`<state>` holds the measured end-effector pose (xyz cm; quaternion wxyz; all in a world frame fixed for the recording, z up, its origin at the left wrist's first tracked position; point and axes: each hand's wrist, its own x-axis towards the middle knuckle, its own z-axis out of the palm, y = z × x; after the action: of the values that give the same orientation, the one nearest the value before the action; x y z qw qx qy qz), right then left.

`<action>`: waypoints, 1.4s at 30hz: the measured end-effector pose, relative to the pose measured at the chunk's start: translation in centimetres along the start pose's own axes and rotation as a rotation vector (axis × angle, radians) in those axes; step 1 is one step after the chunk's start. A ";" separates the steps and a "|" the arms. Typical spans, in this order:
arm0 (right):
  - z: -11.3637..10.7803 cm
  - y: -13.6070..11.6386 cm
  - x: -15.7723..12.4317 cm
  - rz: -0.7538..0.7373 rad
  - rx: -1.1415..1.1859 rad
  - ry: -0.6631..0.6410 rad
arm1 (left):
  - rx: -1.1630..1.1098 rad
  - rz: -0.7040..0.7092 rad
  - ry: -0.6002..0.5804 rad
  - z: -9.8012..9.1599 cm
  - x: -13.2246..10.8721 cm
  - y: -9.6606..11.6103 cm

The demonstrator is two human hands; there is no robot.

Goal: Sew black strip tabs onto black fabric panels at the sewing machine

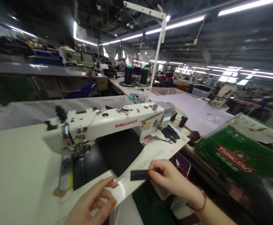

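My right hand (163, 176) pinches one end of a short black strip (138, 175), which sticks out leftward above the table's front edge. Its material, fabric or zipper tape, cannot be made out. My left hand (99, 200) is apart from it, fingers loosely curved and spread, holding nothing. Before both hands stands a white sewing machine (117, 125) with red lettering. Black flat material (122, 150) lies under its arm, and a smooth black panel (89, 172) reaches beneath the needle area. A clear ruler (150, 159) rests on the tabletop near my right hand.
Right of the machine lie a wrench (163, 139), black scraps (171, 132) and thread spools (183, 122). Black thread cones (128, 76) stand behind, beside a white thread stand (157, 53). A green bag (241, 150) sits at the right. Scissors (183, 170) lie below the table edge.
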<state>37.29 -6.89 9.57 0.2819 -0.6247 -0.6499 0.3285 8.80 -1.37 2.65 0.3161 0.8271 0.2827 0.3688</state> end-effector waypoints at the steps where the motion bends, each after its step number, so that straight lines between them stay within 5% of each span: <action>1: 1.6 -1.6 0.1 -0.063 0.038 -0.070 | -0.170 -0.113 -0.063 0.2 0.0 0.8; 3: 4.4 -4.0 0.6 -0.193 0.115 -0.149 | -0.380 -0.350 -0.124 -0.1 -0.1 1.9; 6: 7.7 -5.5 2.1 -0.261 0.477 -0.344 | -0.548 -0.589 -0.036 -2.1 -1.2 2.6; 10: 12.0 -6.0 4.1 -0.116 0.907 -0.558 | -0.532 -0.642 0.085 -5.1 -3.3 3.2; 14: 14.6 -7.5 5.0 -0.091 0.827 -0.581 | -0.326 -0.658 0.066 -6.8 -3.8 3.2; 19: 15.2 -8.7 6.2 -0.086 0.490 -0.433 | -0.051 -0.605 0.029 -7.2 -3.6 1.8; 30: 15.9 -7.2 8.4 0.019 0.780 -0.508 | -0.664 -0.637 0.019 -8.0 -3.6 0.3; 42: 16.2 -7.7 9.2 -0.076 0.579 -0.372 | -0.459 -0.647 0.123 -8.0 -4.1 -1.1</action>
<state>19.36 1.08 5.05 0.3361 -0.4238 -0.5928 0.5967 -0.06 -0.99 4.29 0.5751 0.5796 0.4573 0.3525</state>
